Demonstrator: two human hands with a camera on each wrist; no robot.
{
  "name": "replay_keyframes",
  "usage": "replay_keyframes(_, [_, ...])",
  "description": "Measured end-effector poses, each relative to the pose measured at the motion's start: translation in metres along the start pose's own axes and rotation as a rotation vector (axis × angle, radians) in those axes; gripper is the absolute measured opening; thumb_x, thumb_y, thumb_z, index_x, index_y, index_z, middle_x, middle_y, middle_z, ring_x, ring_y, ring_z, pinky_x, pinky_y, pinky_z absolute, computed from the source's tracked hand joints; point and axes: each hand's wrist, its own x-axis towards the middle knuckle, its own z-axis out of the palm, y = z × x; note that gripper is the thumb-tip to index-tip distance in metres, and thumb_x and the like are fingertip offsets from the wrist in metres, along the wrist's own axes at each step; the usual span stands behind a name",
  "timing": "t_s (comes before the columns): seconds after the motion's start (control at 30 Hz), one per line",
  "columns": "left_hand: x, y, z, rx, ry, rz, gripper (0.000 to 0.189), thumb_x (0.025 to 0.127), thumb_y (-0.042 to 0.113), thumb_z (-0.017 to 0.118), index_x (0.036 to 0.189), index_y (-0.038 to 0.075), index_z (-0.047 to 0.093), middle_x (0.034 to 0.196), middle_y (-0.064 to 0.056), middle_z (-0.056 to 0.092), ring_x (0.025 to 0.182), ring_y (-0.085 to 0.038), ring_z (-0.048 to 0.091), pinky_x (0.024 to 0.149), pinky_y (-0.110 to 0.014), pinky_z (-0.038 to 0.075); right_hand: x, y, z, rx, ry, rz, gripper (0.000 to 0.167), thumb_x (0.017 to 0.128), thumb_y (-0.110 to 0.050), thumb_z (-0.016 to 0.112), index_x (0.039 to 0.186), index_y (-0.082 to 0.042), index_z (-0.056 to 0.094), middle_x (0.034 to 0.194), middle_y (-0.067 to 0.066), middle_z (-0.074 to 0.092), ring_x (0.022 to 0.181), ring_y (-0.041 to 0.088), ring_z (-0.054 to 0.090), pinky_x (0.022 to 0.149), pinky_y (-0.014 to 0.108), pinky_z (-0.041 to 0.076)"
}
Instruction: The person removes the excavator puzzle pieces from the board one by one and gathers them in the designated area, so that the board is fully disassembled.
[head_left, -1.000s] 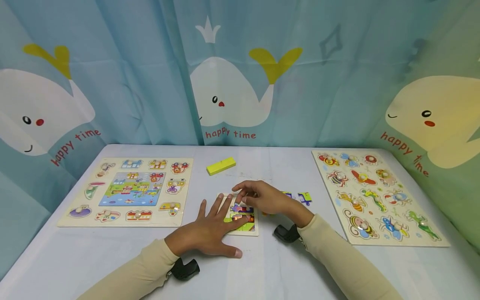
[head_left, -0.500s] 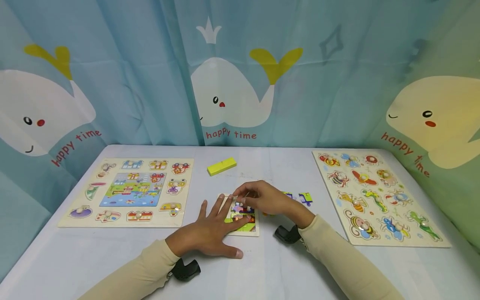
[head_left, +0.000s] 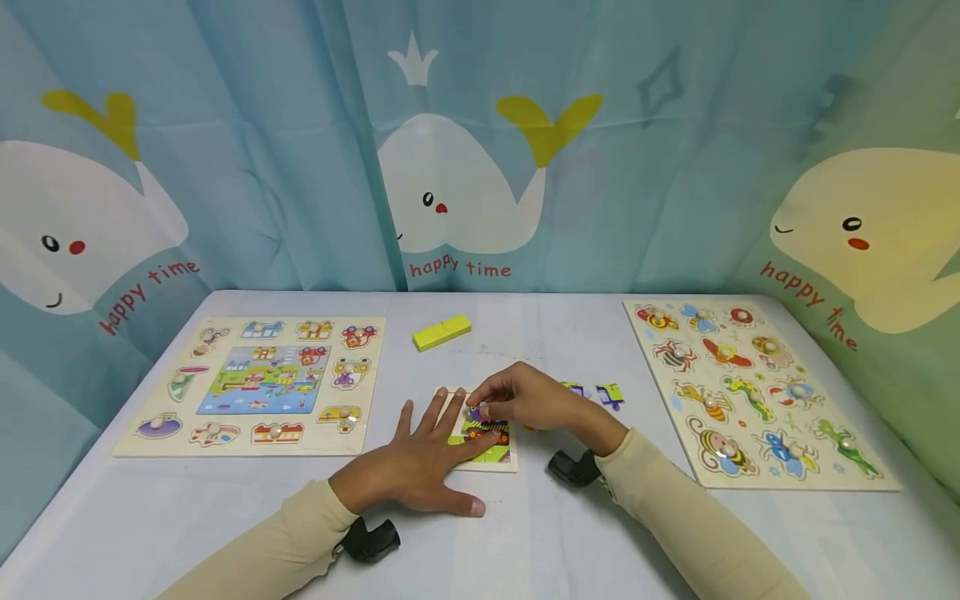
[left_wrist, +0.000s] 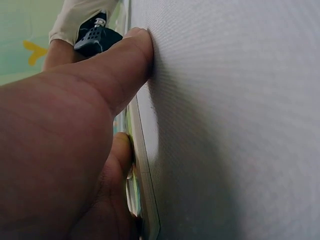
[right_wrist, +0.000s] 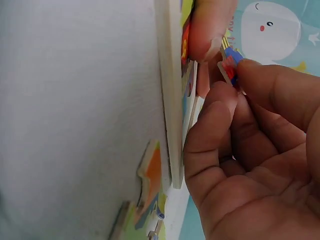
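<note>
My left hand (head_left: 423,468) lies with its fingers spread, across the left part of a small jigsaw board (head_left: 491,467), its thumb on the table. Colourful pieces with a vehicle picture fill part of the board; my fingers hide some of it. Over the board's upper part, my right hand (head_left: 536,400) pinches a small jigsaw piece (right_wrist: 230,64) between thumb and fingertips. The piece is blue and red in the right wrist view and stands tilted above the board. In the left wrist view, the left thumb (left_wrist: 132,55) blocks most of the board.
Loose jigsaw pieces (head_left: 611,396) lie right of the right hand, partly hidden by it. A yellow block (head_left: 442,332) sits behind the board. A vehicle knob puzzle (head_left: 176,442) lies at left, an insect knob puzzle (head_left: 817,481) at right. A whale-print curtain (head_left: 300,208) hangs behind.
The right fingertips have moved slightly and drawn together, and the pinched jigsaw piece has turned, showing more purple. The left hand has stayed put.
</note>
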Motion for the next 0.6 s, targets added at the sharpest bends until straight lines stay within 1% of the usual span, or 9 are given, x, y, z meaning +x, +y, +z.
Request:
replay_keyframes(0.07, [0.0002, -0.0003, 0.0002, 0.001, -0.001, 0.000, 0.083, 0.082, 0.074, 0.055, 0.153, 0.042, 0.026, 0.161, -0.013, -0.012, 0.144, -0.034, -0.019, 0.106, -0.067, -0.005, -0.0004, -0.0003, -0.0001, -0.006, -0.014, -0.001, 0.020, 0.093, -0.001, 0.061, 0.110, 0.000, 0.071, 0.096, 0.002, 0.072, 0.056, 0.008, 0.045, 0.053, 0.022, 0.035])
replay_keyframes(0.1, [0.0004, -0.0005, 0.0002, 0.001, -0.002, 0.000, 0.083, 0.082, 0.074, 0.055, 0.153, 0.042, 0.026, 0.161, -0.013, -0.012, 0.144, -0.034, -0.019, 0.106, -0.067, -0.006, -0.0005, -0.0004, 0.0000, -0.012, -0.020, -0.004, 0.020, 0.093, -0.001, 0.062, 0.110, 0.000, 0.071, 0.096, 0.002, 0.071, 0.058, 0.009, 0.047, 0.055, 0.022, 0.038])
replay_keyframes(0.2, [0.0004, -0.0006, 0.0004, 0.002, -0.004, -0.004, 0.084, 0.081, 0.074, 0.055, 0.153, 0.041, 0.027, 0.161, -0.013, -0.012, 0.144, -0.034, -0.019, 0.106, -0.067, -0.006, -0.0003, -0.0007, 0.0006, -0.051, -0.038, -0.025, 0.021, 0.093, -0.002, 0.063, 0.113, -0.001, 0.070, 0.097, 0.000, 0.070, 0.075, 0.009, 0.056, 0.070, 0.023, 0.045])
replay_keyframes(0.27, [0.0004, -0.0007, 0.0006, 0.004, -0.005, -0.007, 0.084, 0.081, 0.074, 0.055, 0.153, 0.041, 0.027, 0.161, -0.013, -0.012, 0.144, -0.034, -0.019, 0.106, -0.067, -0.006, 0.0001, -0.0006, 0.0012, -0.084, -0.047, -0.038, 0.022, 0.094, -0.003, 0.063, 0.114, -0.002, 0.070, 0.098, -0.002, 0.070, 0.082, 0.010, 0.057, 0.077, 0.024, 0.047])
replay_keyframes(0.33, [0.0003, -0.0007, 0.0007, 0.003, -0.005, -0.008, 0.084, 0.081, 0.075, 0.055, 0.153, 0.040, 0.027, 0.161, -0.013, -0.012, 0.144, -0.034, -0.019, 0.106, -0.067, -0.006, 0.0004, -0.0003, 0.0014, -0.112, -0.040, -0.046, 0.022, 0.094, -0.003, 0.062, 0.115, -0.003, 0.070, 0.100, -0.003, 0.069, 0.083, 0.011, 0.057, 0.078, 0.024, 0.047])
replay_keyframes(0.37, [0.0005, -0.0007, 0.0007, 0.003, -0.006, -0.008, 0.084, 0.081, 0.074, 0.055, 0.153, 0.041, 0.027, 0.161, -0.013, -0.013, 0.144, -0.033, -0.019, 0.106, -0.067, -0.006, 0.0003, -0.0003, 0.0011, -0.115, -0.031, -0.043, 0.023, 0.095, -0.003, 0.061, 0.116, -0.004, 0.070, 0.100, -0.003, 0.069, 0.083, 0.010, 0.057, 0.076, 0.025, 0.047])
replay_keyframes(0.4, [0.0004, -0.0007, 0.0007, 0.001, -0.007, -0.009, 0.084, 0.081, 0.074, 0.055, 0.153, 0.041, 0.027, 0.161, -0.013, -0.013, 0.144, -0.033, -0.019, 0.106, -0.067, -0.006, 0.0000, 0.0000, 0.0009, -0.115, -0.018, -0.036, 0.023, 0.095, -0.003, 0.060, 0.116, -0.004, 0.070, 0.100, -0.003, 0.069, 0.079, 0.011, 0.057, 0.071, 0.025, 0.047])
replay_keyframes(0.5, [0.0003, -0.0008, 0.0006, -0.008, -0.006, -0.006, 0.083, 0.082, 0.074, 0.055, 0.153, 0.041, 0.028, 0.161, -0.013, -0.012, 0.144, -0.033, -0.019, 0.106, -0.067, -0.006, -0.0011, 0.0006, -0.0010, -0.109, 0.029, -0.023, 0.024, 0.096, -0.002, 0.058, 0.116, -0.006, 0.070, 0.099, -0.002, 0.068, 0.076, 0.011, 0.056, 0.066, 0.025, 0.046])
replay_keyframes(0.6, [0.0003, -0.0012, 0.0007, -0.009, -0.007, -0.006, 0.083, 0.082, 0.074, 0.055, 0.152, 0.042, 0.028, 0.161, -0.013, -0.012, 0.144, -0.033, -0.019, 0.106, -0.067, -0.006, -0.0022, 0.0015, -0.0029, -0.082, 0.054, -0.019, 0.025, 0.096, -0.001, 0.056, 0.116, -0.005, 0.070, 0.098, -0.001, 0.067, 0.076, 0.012, 0.058, 0.067, 0.026, 0.048])
